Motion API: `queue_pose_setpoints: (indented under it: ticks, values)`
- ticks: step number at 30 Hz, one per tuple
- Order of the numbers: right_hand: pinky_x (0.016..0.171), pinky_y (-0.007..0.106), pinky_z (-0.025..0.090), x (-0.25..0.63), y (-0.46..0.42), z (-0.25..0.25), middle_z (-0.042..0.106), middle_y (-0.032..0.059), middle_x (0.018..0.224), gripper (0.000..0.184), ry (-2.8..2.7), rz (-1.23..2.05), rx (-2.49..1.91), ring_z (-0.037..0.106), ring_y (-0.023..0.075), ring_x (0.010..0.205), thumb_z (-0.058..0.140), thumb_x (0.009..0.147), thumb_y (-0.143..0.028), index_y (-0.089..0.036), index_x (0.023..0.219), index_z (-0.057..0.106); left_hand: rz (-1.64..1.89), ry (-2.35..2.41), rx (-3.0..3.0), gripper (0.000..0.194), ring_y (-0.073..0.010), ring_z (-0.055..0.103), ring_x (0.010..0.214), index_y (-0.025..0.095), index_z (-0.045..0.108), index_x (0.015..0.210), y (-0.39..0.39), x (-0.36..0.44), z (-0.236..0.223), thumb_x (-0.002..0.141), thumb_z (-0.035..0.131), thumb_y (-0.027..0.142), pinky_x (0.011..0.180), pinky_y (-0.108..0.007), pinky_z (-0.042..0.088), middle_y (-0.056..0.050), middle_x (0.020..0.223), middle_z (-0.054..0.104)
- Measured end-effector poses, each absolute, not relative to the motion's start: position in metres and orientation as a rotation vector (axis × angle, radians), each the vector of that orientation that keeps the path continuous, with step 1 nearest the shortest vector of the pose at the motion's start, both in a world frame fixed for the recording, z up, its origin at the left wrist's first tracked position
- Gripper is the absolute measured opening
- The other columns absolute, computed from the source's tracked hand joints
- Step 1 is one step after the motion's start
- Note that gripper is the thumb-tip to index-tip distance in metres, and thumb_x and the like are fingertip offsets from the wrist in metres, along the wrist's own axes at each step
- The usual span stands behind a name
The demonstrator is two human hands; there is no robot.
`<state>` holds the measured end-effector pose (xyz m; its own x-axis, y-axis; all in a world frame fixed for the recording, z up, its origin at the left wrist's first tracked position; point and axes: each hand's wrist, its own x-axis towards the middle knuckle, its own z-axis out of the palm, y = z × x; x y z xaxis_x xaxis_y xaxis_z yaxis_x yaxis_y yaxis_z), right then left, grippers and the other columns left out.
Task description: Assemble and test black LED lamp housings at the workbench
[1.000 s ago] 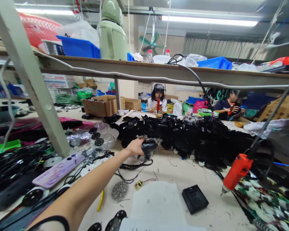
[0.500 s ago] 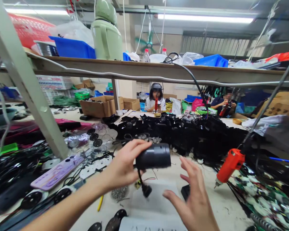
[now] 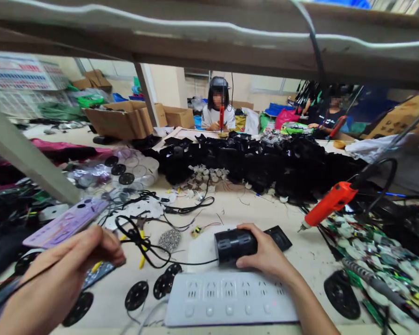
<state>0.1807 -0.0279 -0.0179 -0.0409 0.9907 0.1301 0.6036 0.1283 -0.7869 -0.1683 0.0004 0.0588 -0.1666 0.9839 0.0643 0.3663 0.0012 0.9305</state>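
Observation:
My right hand [image 3: 261, 251] is wrapped round the right end of a black cylindrical housing [image 3: 232, 244], which lies on its side on the table. From the housing's left end a black cable [image 3: 195, 264] runs left into a tied bundle of loops. My left hand [image 3: 73, 260] is off to the left with curled fingers, closed on the cable; the exact grip is partly hidden. Just behind my right hand lies a black rectangular part [image 3: 280, 238]. A white power strip [image 3: 230, 298] is in front of the housing.
A red electric screwdriver [image 3: 330, 204] hangs at the right, beside a heap of circuit boards [image 3: 373, 246]. Yellow-handled pliers [image 3: 142, 242], a pile of screws [image 3: 170, 239] and black discs [image 3: 137, 295] lie nearby. A purple phone [image 3: 66, 223] is left. Two people sit across.
The black housing has come down onto the table and passed from my left hand to my right. My left hand has moved left, and the cable now stretches out. The view has tilted down.

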Motion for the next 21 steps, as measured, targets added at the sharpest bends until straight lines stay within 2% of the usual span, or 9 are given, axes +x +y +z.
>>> queue_pose_setpoints:
  ticks: [2,4,6,7,10,12,14,17,21]
  values:
    - [0.085,0.046,0.053,0.182,-0.032,-0.018,0.07,0.0035,0.106,0.062,-1.744,0.688,-1.566,0.066,0.0302,0.097,0.077,0.057,-0.018,-0.03,0.116,0.061,1.096,1.58,1.203,0.048,-0.014,0.06,0.066,0.02,0.062,0.073,0.011,-0.169,0.058,0.076,0.059,0.067,0.068,-0.029,0.051,0.007,0.067,0.067]
    - [0.089,0.049,0.052,0.18,-0.034,-0.015,0.07,0.0034,0.11,0.065,-1.767,0.666,-1.562,0.065,0.0325,0.103,0.079,0.056,-0.02,-0.033,0.117,0.062,0.969,1.635,1.08,0.063,-0.0152,0.062,0.069,0.021,0.063,0.093,0.023,-0.164,0.059,0.057,0.07,0.072,0.068,-0.029,0.052,0.004,0.08,0.071]
    - [0.095,0.05,0.05,0.181,-0.037,-0.01,0.068,0.003,0.118,0.063,-1.77,0.612,-1.542,0.062,0.0329,0.111,0.08,0.058,-0.022,-0.035,0.117,0.064,0.881,1.647,1.045,0.077,-0.0164,0.062,0.072,0.021,0.058,0.104,0.034,-0.158,0.06,0.045,0.079,0.067,0.068,-0.029,0.052,0.002,0.089,0.071]
    - [0.097,0.051,0.049,0.183,-0.038,-0.007,0.066,0.003,0.121,0.057,-1.754,0.569,-1.534,0.06,0.0322,0.115,0.079,0.062,-0.025,-0.035,0.116,0.065,0.83,1.648,1.09,0.075,-0.0169,0.062,0.073,0.02,0.058,0.103,0.039,-0.158,0.06,0.045,0.08,0.062,0.068,-0.029,0.052,0.001,0.088,0.071]
    - [0.096,0.054,0.048,0.2,-0.045,0.006,0.061,0.0073,0.12,0.035,-1.474,0.248,-1.553,0.059,0.0295,0.112,0.067,0.079,-0.035,-0.027,0.113,0.063,0.559,1.608,1.517,0.042,-0.0176,0.061,0.072,0.021,0.063,0.084,0.052,-0.169,0.052,0.059,0.071,0.053,0.067,-0.027,0.049,0.002,0.074,0.067]
    - [0.092,0.054,0.05,0.219,-0.049,0.016,0.06,0.0092,0.112,0.038,-1.015,-0.126,-1.517,0.061,0.028,0.105,0.067,0.079,-0.038,-0.021,0.112,0.06,0.381,1.547,1.834,0.028,-0.0178,0.061,0.071,0.022,0.066,0.076,0.061,-0.185,0.045,0.069,0.06,0.049,0.069,-0.028,0.048,0.002,0.073,0.068]
    - [0.091,0.052,0.051,0.242,-0.049,0.021,0.061,0.0114,0.113,0.055,-0.599,-0.389,-1.45,0.062,0.0286,0.104,0.076,0.068,-0.038,-0.02,0.116,0.055,0.285,1.542,2.001,0.026,-0.0191,0.064,0.077,0.025,0.07,0.08,0.071,-0.202,0.041,0.074,0.053,0.044,0.075,-0.029,0.048,0.002,0.081,0.071]
    - [0.092,0.049,0.05,0.276,-0.038,0.018,0.058,0.0177,0.124,0.082,-0.435,-0.346,-1.509,0.061,0.0317,0.11,0.083,0.055,-0.036,-0.018,0.127,0.047,0.243,1.737,2.174,0.03,-0.0235,0.065,0.083,0.023,0.071,0.083,0.083,-0.214,0.051,0.075,0.046,0.039,0.083,-0.037,0.048,-0.002,0.088,0.072]
    - [0.088,0.049,0.049,0.295,-0.014,0.007,0.065,0.0092,0.095,0.057,-0.599,-0.078,-1.626,0.064,0.0277,0.088,0.071,0.066,-0.051,-0.016,0.111,0.059,0.475,1.864,2.448,0.037,-0.0285,0.064,0.078,0.022,0.067,0.083,0.074,-0.182,0.071,0.081,0.04,0.048,0.077,-0.044,0.05,-0.009,0.092,0.069]
